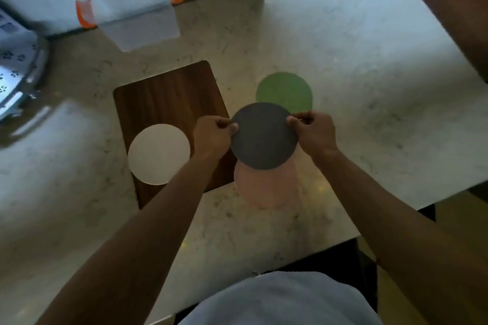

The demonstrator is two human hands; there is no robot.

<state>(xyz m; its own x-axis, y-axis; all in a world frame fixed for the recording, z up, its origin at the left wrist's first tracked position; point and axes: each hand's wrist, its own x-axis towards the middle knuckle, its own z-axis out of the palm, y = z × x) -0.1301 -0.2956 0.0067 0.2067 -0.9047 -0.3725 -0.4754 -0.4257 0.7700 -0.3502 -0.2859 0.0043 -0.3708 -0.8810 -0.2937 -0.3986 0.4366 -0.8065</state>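
Note:
A dark grey round disc (264, 137) is held above the stone counter (369, 74). My left hand (214, 134) pinches its left edge and my right hand (313, 130) pinches its right edge. Under it lie a pale pink disc (266, 187), partly covered at its far side, and a green disc (285, 91), covered at its near edge. A white disc (158, 154) lies on the near left part of a dark wooden board (163, 97), overhanging its left edge.
A white holder with orange tabs (132, 8) stands at the back left against the window. A perforated metal vessel (15, 74) sits at the far left. Another wooden board (464, 16) shows at the right edge. The counter's near edge runs by my torso.

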